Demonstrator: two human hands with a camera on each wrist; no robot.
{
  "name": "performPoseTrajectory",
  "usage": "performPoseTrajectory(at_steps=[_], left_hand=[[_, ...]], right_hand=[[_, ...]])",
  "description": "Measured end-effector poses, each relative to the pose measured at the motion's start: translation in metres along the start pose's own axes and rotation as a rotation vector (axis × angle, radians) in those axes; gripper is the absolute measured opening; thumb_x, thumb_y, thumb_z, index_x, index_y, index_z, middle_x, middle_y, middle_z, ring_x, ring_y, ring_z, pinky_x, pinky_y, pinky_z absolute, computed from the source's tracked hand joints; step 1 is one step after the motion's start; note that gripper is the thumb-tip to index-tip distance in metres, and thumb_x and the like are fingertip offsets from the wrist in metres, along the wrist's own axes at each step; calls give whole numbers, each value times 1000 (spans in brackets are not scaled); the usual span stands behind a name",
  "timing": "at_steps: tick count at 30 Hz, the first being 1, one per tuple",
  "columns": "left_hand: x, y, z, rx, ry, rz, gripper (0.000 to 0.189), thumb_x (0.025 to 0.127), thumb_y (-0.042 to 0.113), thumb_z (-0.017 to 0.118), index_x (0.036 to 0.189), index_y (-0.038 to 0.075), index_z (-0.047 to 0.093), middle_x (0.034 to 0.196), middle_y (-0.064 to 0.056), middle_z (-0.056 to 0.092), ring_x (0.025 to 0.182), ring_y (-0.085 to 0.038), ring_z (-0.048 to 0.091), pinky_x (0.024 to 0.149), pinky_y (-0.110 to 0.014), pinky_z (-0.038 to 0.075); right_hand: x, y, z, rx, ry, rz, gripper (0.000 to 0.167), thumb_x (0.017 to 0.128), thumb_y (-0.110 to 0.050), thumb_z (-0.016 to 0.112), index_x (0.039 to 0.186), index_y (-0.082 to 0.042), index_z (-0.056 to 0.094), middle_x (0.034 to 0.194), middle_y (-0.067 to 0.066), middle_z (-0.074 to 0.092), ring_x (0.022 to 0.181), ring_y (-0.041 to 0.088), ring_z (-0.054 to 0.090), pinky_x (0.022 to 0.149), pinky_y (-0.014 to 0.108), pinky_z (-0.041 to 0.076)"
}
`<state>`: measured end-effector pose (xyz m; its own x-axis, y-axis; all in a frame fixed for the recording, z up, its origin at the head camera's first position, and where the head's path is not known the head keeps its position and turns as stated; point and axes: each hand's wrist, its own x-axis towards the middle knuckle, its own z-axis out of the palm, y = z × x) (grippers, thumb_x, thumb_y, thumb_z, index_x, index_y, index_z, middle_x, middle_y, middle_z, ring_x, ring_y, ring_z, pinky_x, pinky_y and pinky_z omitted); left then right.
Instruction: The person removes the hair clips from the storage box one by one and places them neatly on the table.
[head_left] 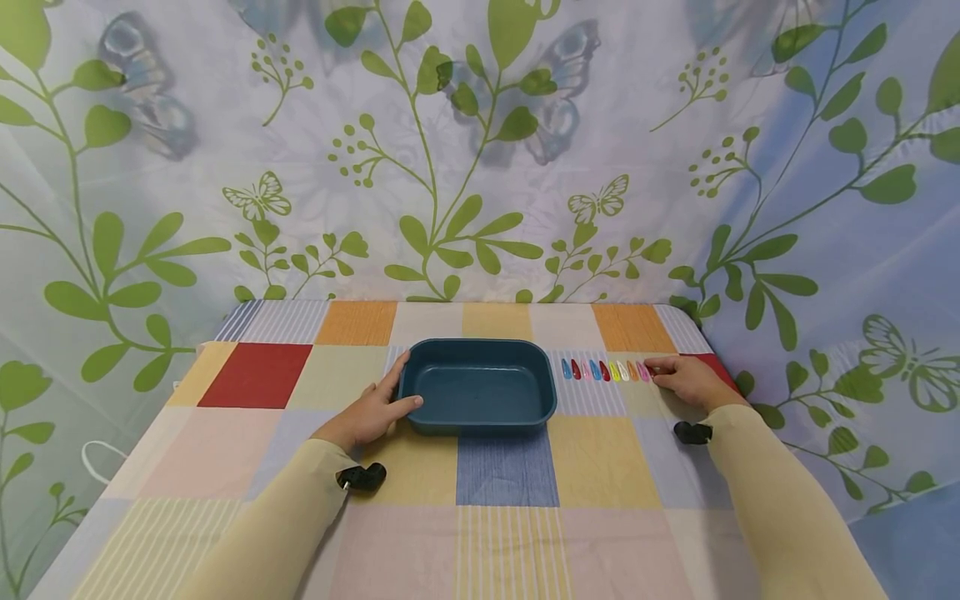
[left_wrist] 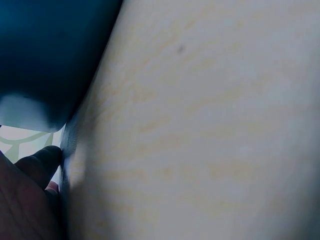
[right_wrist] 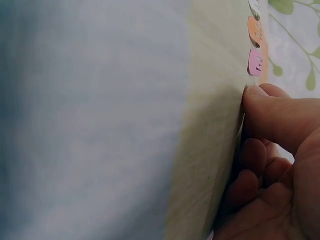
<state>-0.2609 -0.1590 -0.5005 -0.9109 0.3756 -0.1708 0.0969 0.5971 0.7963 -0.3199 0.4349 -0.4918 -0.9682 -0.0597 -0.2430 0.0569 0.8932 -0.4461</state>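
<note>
A dark teal rectangular tub [head_left: 477, 429] stands upright on the patchwork cloth. My left hand [head_left: 369, 414] rests against its left side, with fairly straight fingers along the wall and the thumb at the near left corner. To the right of the tub lies a row of several hair clips in blue, red, pink, yellow, white and orange. At the row's right end is a pink hair clip [head_left: 642, 372]. Just beyond it, my right hand [head_left: 693, 382] pinches a small hair clip between thumb and forefinger, mostly hidden by the fingertips. The other fingers curl under.
The patchwork cloth [head_left: 510, 550] covers the table. A leaf-print curtain [head_left: 300, 150] hangs right behind the table's far edge and along both sides. Off the left edge shows a white cable loop [head_left: 93, 458]. Each wrist carries a small black camera.
</note>
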Motion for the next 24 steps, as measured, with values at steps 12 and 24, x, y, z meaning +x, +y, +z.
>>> performPoseTrajectory(at_steps=[12, 24], left_hand=[[1, 1, -1, 0, -3, -7, 91, 103, 60, 56, 169, 41, -5, 179, -11, 4, 158, -58, -11, 122, -79, 2], [0, 4, -6, 55, 19, 17, 95, 99, 62, 62, 170, 39, 4, 173, -21, 27, 158, -49, 27, 124, -72, 24]], right_hand=[[-3, -4, -1, -4, 6, -2, 52, 103, -17, 64, 152, -3, 53, 132, 29, 64, 110, 37, 57, 102, 55, 51], [-7, 2, -8, 69, 31, 9, 58, 102, -19, 61, 155, 2, 47, 137, 34, 61, 114, 40, 60, 94, 45, 53]])
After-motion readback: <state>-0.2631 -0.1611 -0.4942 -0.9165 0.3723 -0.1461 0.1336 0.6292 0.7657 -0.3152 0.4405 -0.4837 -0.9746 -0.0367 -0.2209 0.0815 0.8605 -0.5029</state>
